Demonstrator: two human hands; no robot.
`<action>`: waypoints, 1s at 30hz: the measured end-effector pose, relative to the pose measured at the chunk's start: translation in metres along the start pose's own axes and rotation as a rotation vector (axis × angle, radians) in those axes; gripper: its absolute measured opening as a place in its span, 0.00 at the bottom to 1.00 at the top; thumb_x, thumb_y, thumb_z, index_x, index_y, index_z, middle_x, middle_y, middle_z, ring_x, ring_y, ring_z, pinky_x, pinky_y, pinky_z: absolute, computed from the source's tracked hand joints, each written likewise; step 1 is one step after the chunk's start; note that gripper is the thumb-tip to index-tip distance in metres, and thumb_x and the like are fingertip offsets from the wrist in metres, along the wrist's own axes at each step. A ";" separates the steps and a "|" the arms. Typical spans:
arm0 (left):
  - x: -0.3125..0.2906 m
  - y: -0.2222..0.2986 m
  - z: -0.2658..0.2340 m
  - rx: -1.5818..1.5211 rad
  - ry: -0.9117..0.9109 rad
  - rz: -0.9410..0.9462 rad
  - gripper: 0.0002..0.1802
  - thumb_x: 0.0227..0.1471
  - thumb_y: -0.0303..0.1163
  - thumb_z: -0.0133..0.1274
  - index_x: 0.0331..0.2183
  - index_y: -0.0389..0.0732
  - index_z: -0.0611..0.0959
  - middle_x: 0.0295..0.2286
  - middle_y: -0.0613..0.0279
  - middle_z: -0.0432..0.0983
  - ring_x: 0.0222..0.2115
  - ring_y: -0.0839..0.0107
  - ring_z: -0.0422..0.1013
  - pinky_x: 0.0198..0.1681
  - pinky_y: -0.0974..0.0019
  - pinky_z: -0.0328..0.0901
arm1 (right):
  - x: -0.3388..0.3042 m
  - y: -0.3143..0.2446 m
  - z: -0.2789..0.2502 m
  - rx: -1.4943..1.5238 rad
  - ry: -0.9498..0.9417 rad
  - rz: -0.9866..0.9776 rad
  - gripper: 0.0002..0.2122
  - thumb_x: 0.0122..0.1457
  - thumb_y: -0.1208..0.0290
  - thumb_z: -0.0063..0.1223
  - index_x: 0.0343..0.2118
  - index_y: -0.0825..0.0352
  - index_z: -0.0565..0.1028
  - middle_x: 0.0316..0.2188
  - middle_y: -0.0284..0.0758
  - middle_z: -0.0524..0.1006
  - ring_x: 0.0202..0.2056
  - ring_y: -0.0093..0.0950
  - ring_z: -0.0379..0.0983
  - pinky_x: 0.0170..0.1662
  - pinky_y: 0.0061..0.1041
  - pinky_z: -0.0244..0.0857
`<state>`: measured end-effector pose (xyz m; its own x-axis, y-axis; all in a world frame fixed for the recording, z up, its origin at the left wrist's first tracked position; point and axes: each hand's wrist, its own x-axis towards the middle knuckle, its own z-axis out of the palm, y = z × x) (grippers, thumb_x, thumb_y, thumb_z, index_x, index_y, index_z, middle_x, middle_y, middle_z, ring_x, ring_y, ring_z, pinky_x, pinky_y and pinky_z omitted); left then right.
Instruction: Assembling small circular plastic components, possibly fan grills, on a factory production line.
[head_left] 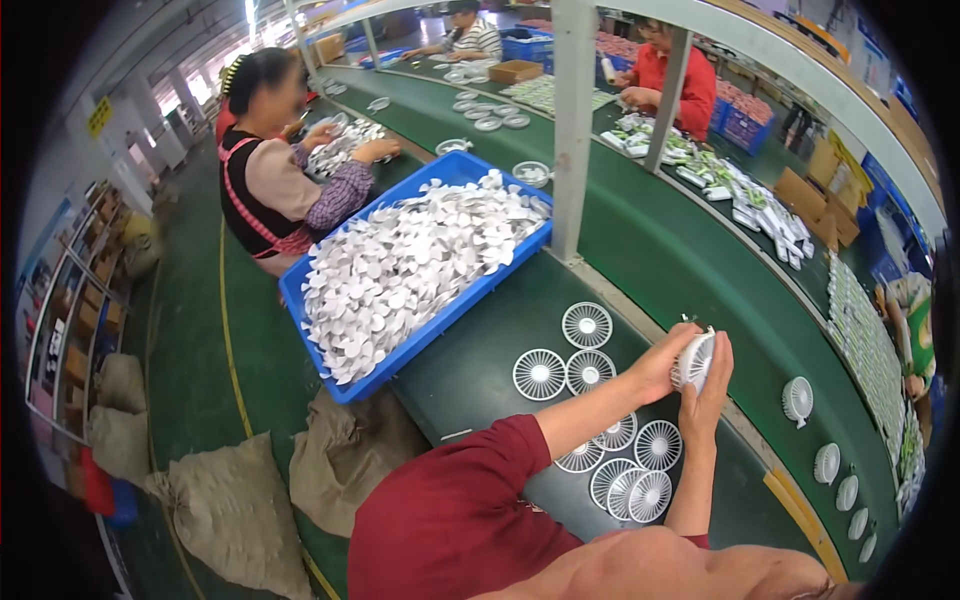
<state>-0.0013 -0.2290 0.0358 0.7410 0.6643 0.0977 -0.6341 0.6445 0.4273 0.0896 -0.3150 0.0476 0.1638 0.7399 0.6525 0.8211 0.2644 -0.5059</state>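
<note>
Gripping one white slatted fan housing (692, 362) with both hands: your left hand (660, 362) has its fingers closed round its left side, your right hand (708, 388) is pressed along its right side. Housing's up off the surface (470, 395), by its belt-side edge. Loose round grilles (538, 374) lie left of and below your hands, some overlapping. Blue bin (450, 313) of small white parts (400, 265) sits at the surface's far end. More round pieces (797, 400) line the green belt (640, 240) to your right.
</note>
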 end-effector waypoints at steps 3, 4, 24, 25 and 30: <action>-0.011 -0.003 0.013 0.258 0.074 0.204 0.11 0.66 0.40 0.39 0.42 0.45 0.70 0.36 0.71 0.67 0.38 0.81 0.67 0.43 0.73 0.63 | -0.005 0.002 0.013 0.262 -0.023 0.123 0.44 0.58 0.34 0.36 0.65 0.71 0.49 0.64 0.49 0.54 0.64 0.44 0.52 0.63 0.39 0.47; -0.012 -0.005 0.016 0.329 0.097 0.234 0.11 0.66 0.40 0.38 0.42 0.45 0.70 0.36 0.71 0.67 0.38 0.81 0.67 0.42 0.74 0.63 | -0.007 0.003 0.019 0.388 0.001 0.150 0.45 0.57 0.32 0.35 0.65 0.71 0.49 0.64 0.47 0.54 0.63 0.42 0.53 0.63 0.38 0.48; -0.029 -0.018 0.035 0.812 0.107 0.604 0.17 0.60 0.29 0.43 0.50 0.37 0.68 0.46 0.56 0.67 0.46 0.70 0.66 0.51 0.66 0.61 | -0.002 -0.022 0.011 0.604 0.088 0.242 0.45 0.56 0.33 0.38 0.65 0.68 0.48 0.63 0.43 0.54 0.62 0.35 0.56 0.63 0.34 0.49; -0.031 -0.013 0.040 0.983 0.067 0.770 0.17 0.58 0.29 0.45 0.49 0.37 0.68 0.47 0.52 0.66 0.47 0.62 0.65 0.52 0.62 0.59 | -0.005 -0.020 0.014 0.683 0.111 0.311 0.39 0.61 0.40 0.40 0.65 0.67 0.50 0.62 0.41 0.55 0.61 0.34 0.56 0.62 0.33 0.50; -0.032 0.001 0.043 1.202 -0.047 0.958 0.19 0.54 0.28 0.46 0.48 0.37 0.68 0.47 0.48 0.65 0.48 0.54 0.64 0.54 0.57 0.58 | -0.005 -0.021 0.011 0.671 0.108 0.304 0.40 0.60 0.39 0.40 0.66 0.66 0.49 0.61 0.40 0.57 0.61 0.34 0.56 0.62 0.33 0.50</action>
<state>-0.0164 -0.2663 0.0720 0.1927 0.6114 0.7675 -0.3316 -0.6955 0.6374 0.0653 -0.3171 0.0488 0.4117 0.7848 0.4633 0.2264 0.4044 -0.8862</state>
